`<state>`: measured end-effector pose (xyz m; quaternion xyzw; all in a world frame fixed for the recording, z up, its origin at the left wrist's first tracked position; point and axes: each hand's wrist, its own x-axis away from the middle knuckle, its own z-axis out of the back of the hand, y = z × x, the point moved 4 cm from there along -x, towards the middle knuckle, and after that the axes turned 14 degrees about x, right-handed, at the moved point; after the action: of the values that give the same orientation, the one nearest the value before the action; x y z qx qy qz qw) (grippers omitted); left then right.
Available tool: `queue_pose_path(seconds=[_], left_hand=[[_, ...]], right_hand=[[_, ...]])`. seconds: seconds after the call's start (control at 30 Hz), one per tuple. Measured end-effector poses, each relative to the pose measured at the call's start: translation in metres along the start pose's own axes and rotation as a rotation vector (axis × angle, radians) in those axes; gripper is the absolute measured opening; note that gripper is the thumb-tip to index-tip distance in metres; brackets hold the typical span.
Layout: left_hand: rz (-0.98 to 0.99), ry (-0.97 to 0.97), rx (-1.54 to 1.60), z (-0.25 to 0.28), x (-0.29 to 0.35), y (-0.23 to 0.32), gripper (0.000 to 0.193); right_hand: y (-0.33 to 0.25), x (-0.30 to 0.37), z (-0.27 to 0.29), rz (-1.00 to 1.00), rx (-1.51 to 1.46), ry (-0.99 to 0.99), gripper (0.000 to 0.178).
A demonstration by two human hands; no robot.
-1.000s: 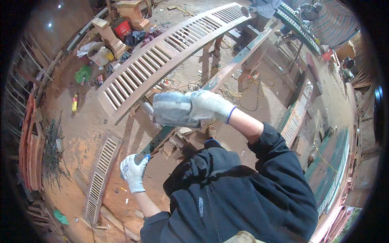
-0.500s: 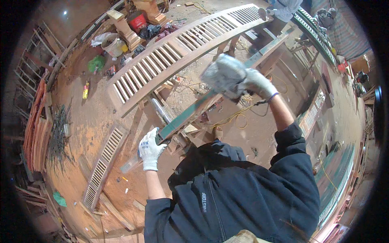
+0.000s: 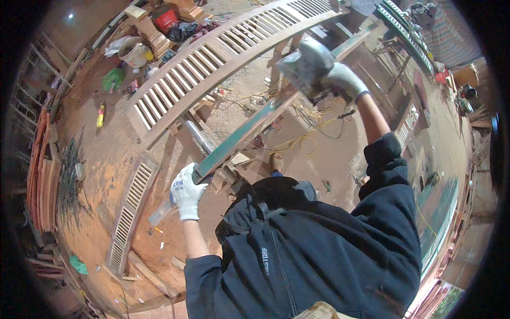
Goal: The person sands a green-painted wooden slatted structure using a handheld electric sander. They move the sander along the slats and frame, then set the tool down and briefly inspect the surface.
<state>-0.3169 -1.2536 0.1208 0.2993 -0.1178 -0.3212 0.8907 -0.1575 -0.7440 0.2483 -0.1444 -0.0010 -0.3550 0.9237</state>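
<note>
A long narrow wooden beam (image 3: 228, 146), partly green-painted and partly bare brown, runs diagonally from my left hand toward the far right. My left hand (image 3: 186, 192), in a white glove, grips its near end with the thumb along the side. My right hand (image 3: 344, 81), gloved as well, is wrapped round the handle of a bulky, dusty grey power sander (image 3: 305, 64), blurred by motion. The sander sits over the beam's middle; its underside is hidden. A wooden stand with a shiny metal tube (image 3: 199, 137) is under the beam's near part.
A long curved louvred wooden panel (image 3: 196, 74) lies beyond the beam. A smaller slatted panel (image 3: 129, 218) rests at the left. Yellow cord (image 3: 303, 139) trails over the dusty floor. Green-painted panels (image 3: 438, 223) are at the right. A person's pale clothing (image 3: 364, 6) shows at the far edge.
My right hand has pushed the sander farther along the beam, away from my left hand. My left hand keeps its grip on the near end. The whole view has shifted slightly.
</note>
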Motion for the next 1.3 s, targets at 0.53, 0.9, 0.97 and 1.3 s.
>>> queue_pose_path(seconds=[0.53, 0.9, 0.97, 1.3], left_hand=[[0.036, -0.009, -0.007, -0.003, -0.006, 0.003, 0.064], [0.054, 0.022, -0.084, -0.003, -0.007, 0.012, 0.066], [0.232, -0.048, -0.111, -0.004, -0.011, 0.023, 0.071], [-0.159, -0.049, -0.18, -0.098, -0.1, 0.166, 0.084]], right_hand=[[-0.162, 0.107, -0.059, 0.514, 0.009, -0.162, 0.036], [-0.01, 0.017, -0.004, 0.435, -0.064, -0.003, 0.046], [0.025, 0.007, 0.003, 0.383, -0.077, -0.016, 0.051], [0.136, 0.048, -0.006, -0.076, -0.206, -0.045, 0.045]])
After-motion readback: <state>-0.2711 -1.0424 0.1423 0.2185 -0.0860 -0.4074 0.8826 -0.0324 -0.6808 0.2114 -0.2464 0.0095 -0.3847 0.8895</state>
